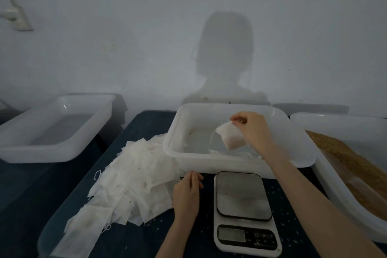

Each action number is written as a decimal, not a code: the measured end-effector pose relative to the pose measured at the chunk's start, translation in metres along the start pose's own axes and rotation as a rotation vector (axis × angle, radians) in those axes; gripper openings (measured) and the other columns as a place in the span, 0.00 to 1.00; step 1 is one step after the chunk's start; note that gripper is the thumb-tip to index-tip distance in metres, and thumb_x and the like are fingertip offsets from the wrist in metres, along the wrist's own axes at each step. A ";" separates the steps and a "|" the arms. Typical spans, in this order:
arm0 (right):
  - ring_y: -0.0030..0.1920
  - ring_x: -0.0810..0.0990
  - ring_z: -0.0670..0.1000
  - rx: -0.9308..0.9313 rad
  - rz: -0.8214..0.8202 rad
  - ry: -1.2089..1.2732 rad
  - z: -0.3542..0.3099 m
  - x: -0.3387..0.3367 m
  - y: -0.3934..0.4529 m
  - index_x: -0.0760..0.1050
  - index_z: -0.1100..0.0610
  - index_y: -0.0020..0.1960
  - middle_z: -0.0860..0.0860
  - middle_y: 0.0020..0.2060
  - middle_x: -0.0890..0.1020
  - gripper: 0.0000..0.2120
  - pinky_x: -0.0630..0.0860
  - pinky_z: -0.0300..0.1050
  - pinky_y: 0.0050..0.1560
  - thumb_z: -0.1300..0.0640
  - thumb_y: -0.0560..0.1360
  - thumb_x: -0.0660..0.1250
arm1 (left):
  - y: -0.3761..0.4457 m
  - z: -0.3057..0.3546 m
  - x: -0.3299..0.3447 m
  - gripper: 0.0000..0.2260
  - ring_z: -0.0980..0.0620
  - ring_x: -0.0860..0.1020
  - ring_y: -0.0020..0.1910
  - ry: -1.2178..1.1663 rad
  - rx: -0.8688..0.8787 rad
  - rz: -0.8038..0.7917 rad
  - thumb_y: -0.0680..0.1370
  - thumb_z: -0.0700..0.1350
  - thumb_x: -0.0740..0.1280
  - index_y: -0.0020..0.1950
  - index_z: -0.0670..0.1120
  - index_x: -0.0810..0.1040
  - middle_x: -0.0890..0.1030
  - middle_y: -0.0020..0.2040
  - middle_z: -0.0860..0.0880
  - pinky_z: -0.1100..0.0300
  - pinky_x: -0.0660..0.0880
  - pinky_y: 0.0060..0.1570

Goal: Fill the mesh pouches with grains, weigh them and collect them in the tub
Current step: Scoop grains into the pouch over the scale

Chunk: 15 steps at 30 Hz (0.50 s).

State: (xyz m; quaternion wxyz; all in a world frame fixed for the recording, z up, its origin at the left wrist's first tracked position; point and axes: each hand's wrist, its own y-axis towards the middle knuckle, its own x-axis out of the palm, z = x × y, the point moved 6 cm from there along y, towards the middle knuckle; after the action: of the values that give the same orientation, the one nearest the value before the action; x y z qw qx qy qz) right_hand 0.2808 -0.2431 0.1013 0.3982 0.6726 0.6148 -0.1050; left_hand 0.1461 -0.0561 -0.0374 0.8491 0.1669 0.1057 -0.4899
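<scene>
My right hand [252,130] pinches the top of a filled white mesh pouch [230,138] and holds it over the middle white tub [188,159], which has a few pouches lying on its floor. My left hand [187,191] rests at the right edge of a heap of flat unfilled pouches [129,180] on the dark table, fingers loosely curled with nothing seen in them. The white kitchen scale [244,195] stands in front of the tub with a bare platform. At the right, a white tub of brown grains [347,159] is partly cut off by the frame.
Another white tub [52,148] stands at the far left on a separate surface. Loose grains are scattered over the dark table [146,234] around the scale. A pale wall rises directly behind the tubs.
</scene>
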 end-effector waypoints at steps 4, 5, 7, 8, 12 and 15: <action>0.51 0.81 0.49 0.042 -0.357 -0.279 0.028 0.035 -0.006 0.82 0.55 0.54 0.51 0.51 0.84 0.08 0.75 0.43 0.55 0.60 0.76 0.68 | 0.001 -0.002 0.000 0.16 0.58 0.76 0.31 -0.010 -0.031 0.003 0.81 0.45 0.58 0.36 0.52 0.78 0.79 0.30 0.53 0.63 0.70 0.31; 0.52 0.81 0.49 0.059 -0.474 -0.357 0.034 0.042 -0.010 0.83 0.55 0.54 0.51 0.52 0.84 0.08 0.75 0.42 0.57 0.60 0.76 0.68 | 0.001 -0.001 0.000 0.15 0.58 0.76 0.31 -0.002 -0.033 0.002 0.81 0.45 0.58 0.36 0.53 0.78 0.79 0.30 0.53 0.64 0.70 0.31; 0.54 0.80 0.49 0.126 -0.686 -0.426 0.043 0.052 -0.019 0.82 0.55 0.55 0.50 0.56 0.83 0.09 0.73 0.40 0.57 0.60 0.77 0.66 | 0.000 0.000 0.000 0.15 0.58 0.76 0.31 0.012 -0.032 -0.002 0.82 0.46 0.58 0.37 0.53 0.77 0.79 0.30 0.53 0.64 0.70 0.31; 0.56 0.79 0.50 0.153 -0.743 -0.413 0.044 0.053 -0.021 0.82 0.55 0.56 0.50 0.57 0.82 0.10 0.72 0.40 0.57 0.61 0.78 0.65 | 0.000 0.002 0.000 0.15 0.58 0.76 0.31 0.020 -0.030 -0.004 0.82 0.46 0.58 0.37 0.53 0.77 0.79 0.30 0.53 0.65 0.70 0.31; 0.50 0.79 0.50 0.159 -0.727 -0.336 0.040 0.048 -0.018 0.82 0.57 0.55 0.53 0.54 0.83 0.10 0.72 0.39 0.48 0.59 0.78 0.64 | -0.004 0.011 -0.004 0.14 0.57 0.74 0.31 0.134 0.037 -0.024 0.81 0.44 0.58 0.38 0.51 0.76 0.78 0.32 0.53 0.64 0.68 0.32; 0.43 0.78 0.50 0.121 -0.626 -0.315 0.034 0.040 -0.018 0.83 0.59 0.52 0.54 0.49 0.85 0.11 0.71 0.42 0.44 0.56 0.78 0.64 | -0.007 0.022 -0.010 0.07 0.58 0.74 0.37 0.398 0.194 -0.031 0.80 0.45 0.61 0.45 0.49 0.77 0.78 0.39 0.55 0.66 0.67 0.37</action>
State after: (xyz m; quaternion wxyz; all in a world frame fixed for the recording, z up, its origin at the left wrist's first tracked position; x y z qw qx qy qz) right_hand 0.2847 -0.2374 0.0462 0.3960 0.4494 0.7149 -0.3608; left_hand 0.1355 -0.0601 -0.0149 0.7838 0.3397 0.2263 -0.4681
